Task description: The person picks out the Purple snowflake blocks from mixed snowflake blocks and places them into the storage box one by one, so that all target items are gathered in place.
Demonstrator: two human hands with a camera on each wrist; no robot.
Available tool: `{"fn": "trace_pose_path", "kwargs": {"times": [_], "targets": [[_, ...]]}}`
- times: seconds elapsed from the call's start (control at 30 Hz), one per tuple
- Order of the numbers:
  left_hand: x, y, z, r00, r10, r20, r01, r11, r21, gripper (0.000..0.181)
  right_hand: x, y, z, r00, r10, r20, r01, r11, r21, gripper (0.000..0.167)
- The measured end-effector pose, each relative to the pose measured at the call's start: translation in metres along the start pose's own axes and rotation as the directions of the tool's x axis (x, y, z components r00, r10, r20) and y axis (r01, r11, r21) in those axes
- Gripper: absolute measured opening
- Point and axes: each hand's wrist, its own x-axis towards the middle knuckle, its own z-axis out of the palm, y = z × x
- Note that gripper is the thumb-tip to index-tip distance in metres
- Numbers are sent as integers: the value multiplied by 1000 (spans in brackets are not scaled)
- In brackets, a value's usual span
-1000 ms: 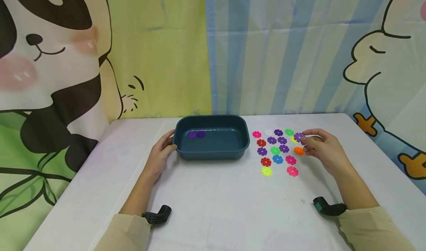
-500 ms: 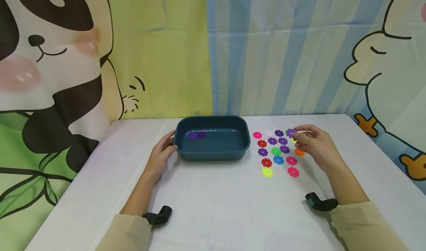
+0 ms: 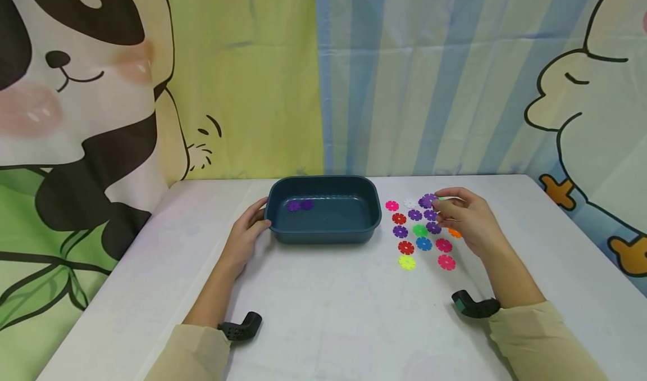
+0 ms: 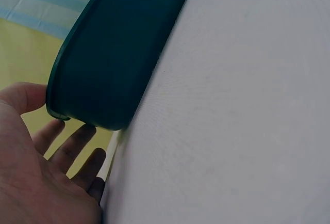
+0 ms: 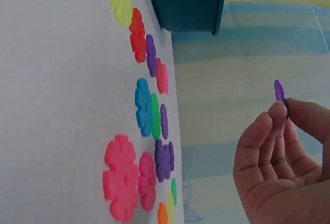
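A dark teal plastic basin (image 3: 323, 237) stands on the table with two purple flower-shaped discs (image 3: 300, 205) inside. At its left end my left hand (image 3: 244, 236) holds it, thumb at the rim and fingertips against the outer end wall (image 4: 98, 110). My right hand (image 3: 467, 221) pinches a purple flower-shaped disc (image 5: 279, 90) between thumb and fingers, raised above the table. Below and beside that hand lie several flower-shaped discs: pink (image 3: 447, 262), red (image 3: 406, 247), blue (image 3: 424, 243), yellow (image 3: 406, 262), green (image 3: 420, 230), orange (image 3: 455, 232), white and more purple ones.
A white-covered table (image 3: 328, 308) runs back to a curtain (image 3: 242, 89) printed with cartoon animals and stripes. Each wrist bears a black camera mount, one on the left (image 3: 241, 327) and one on the right (image 3: 475, 305).
My right hand has moved left over the flower-shaped discs, carrying the purple one towards the basin. The left hand has kept its place at the basin's end.
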Motion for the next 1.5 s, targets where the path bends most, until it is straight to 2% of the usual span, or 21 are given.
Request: {"fn": "trace_pose_path", "kwargs": {"times": [0.23, 0.47, 0.67, 1.1, 1.5], "targets": [[0, 1, 0, 1000, -3, 1, 3, 1000, 2, 56, 0, -5, 12, 1000, -5, -9, 5, 1000, 15, 43], [0, 2, -1, 1000, 0, 0, 0, 1000, 10, 56, 2, -8, 23, 1000, 4, 4, -4, 999, 44, 50], [-1, 1, -2, 1000, -4, -2, 4, 1000, 13, 57, 3, -11, 29, 1000, 8, 8, -9, 998, 58, 49], [-1, 3, 0, 1000, 0, 1, 0, 1000, -3, 57, 9, -24, 44, 1000, 20, -19, -19, 999, 44, 53], [-1, 3, 1, 1000, -9, -2, 9, 1000, -8, 57, 15, -34, 57, 1000, 6, 2, -6, 999, 40, 54]]}}
